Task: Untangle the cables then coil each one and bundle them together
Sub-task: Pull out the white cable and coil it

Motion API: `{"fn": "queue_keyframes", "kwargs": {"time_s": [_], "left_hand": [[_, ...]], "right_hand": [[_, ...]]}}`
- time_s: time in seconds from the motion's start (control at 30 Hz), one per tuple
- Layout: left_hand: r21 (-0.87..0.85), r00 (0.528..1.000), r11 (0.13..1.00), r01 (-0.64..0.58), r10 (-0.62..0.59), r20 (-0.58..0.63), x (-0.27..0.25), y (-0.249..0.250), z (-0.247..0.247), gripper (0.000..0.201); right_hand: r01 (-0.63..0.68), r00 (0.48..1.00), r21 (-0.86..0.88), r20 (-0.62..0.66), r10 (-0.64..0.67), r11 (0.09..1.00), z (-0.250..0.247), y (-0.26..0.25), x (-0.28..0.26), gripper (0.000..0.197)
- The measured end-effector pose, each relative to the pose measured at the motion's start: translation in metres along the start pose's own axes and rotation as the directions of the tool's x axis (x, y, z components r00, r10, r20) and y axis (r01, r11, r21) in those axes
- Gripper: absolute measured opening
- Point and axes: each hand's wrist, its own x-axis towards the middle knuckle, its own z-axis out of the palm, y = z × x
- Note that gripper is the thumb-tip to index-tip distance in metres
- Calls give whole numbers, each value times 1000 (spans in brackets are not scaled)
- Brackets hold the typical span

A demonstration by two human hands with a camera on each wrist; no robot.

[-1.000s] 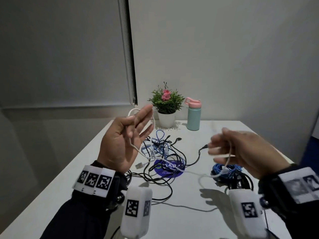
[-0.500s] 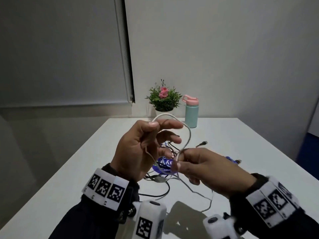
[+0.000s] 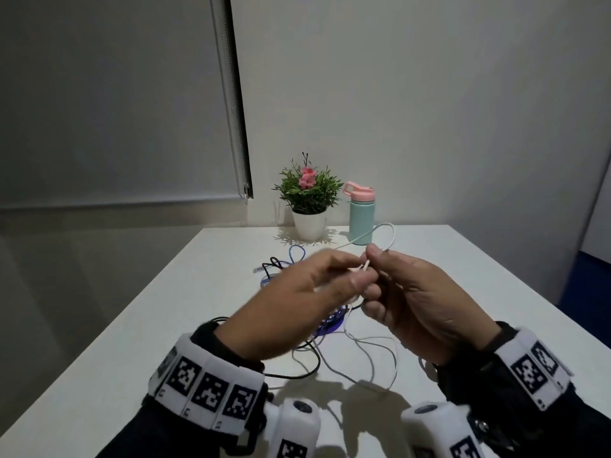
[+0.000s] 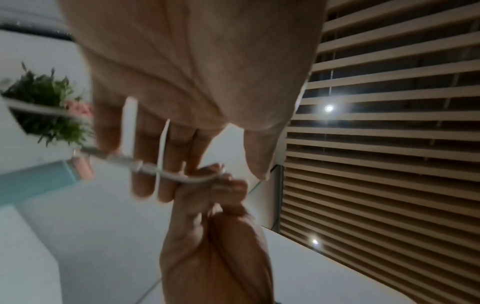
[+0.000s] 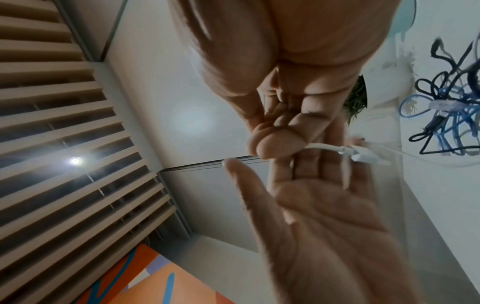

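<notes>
Both hands meet above the white table (image 3: 172, 325). My right hand (image 3: 373, 259) pinches a thin white cable (image 3: 391, 234) near its plug, between thumb and fingertips (image 5: 275, 148). A loop of the cable arcs up behind that hand and slack hangs down to the table. My left hand (image 3: 347, 272) is flat, its fingers (image 4: 145, 164) straight and the thumb spread. The white cable (image 4: 176, 176) lies across those fingers, and one strand runs along them. A tangle of black and blue cables (image 3: 281, 262) lies on the table behind the left hand, partly hidden.
A potted plant (image 3: 309, 196) and a teal bottle with a pink lid (image 3: 362, 213) stand at the table's far edge by the wall. A blue-purple disc (image 3: 330, 322) lies under the cables. Black and white strands trail toward the near edge between my wrists.
My left hand has turned palm away and straightened its fingers, dropping lower. My right hand has risen to meet it, and the white loop now arcs to the right above the right hand.
</notes>
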Motion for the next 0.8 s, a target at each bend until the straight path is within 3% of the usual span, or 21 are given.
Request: {"fn": "queue_keyframes", "kwargs": {"time_s": [0.07,0.13,0.2,0.27,0.33,0.37,0.4,0.43,0.47,0.53,0.57,0.63,0.7,0.73,0.8], "left_hand": [[-17,993,998,60,-58,98,0,-2,12,36],[-38,988,992,123,-119,100,0,-1,13,35],[-107,973,969,222,-212,91,-1,-2,8,47],[-196,956,939,283,-258,142,-2,-1,4,51],[-294,947,911,289,-228,226,-4,2,3,46],[-357,940,887,291,-197,278,-6,3,3,43],[-426,933,858,287,-148,329,-7,5,4,40],[-500,928,823,271,-84,364,-8,7,5,38],[-570,930,785,241,-18,368,-8,10,5,38],[-692,957,710,127,96,275,-7,11,4,38],[-749,972,660,67,126,198,-4,10,2,39],[-847,992,532,-18,115,51,1,11,-4,41],[-864,991,486,-130,83,-103,7,8,-10,43],[-821,981,537,-192,75,-180,9,6,-12,44],[-601,943,750,-275,90,-320,10,-3,-14,44]], "right_hand": [[22,999,-53,29,-20,998,1,0,-3,25],[50,996,-297,-50,-68,954,-1,-3,-4,32],[82,957,-663,-156,-244,745,-7,-9,-5,44],[113,855,-864,-166,-491,490,-14,-14,-5,48],[211,745,-929,-48,-665,304,-14,-18,-7,39],[276,734,-933,51,-677,229,-13,-19,-8,33],[337,756,-925,153,-637,178,-11,-19,-10,31],[397,800,-898,238,-551,189,-9,-17,-11,29],[432,854,-854,284,-435,290,-6,-14,-12,24],[398,915,-671,334,-225,626,-1,-6,-13,20],[347,926,-599,340,-163,721,0,0,-12,28],[254,948,-632,312,-60,733,1,9,-11,40],[234,949,-739,314,17,632,-2,16,-10,38],[233,944,-772,325,53,591,-2,17,-11,35],[238,925,-785,363,114,572,-3,13,-15,34]]}}
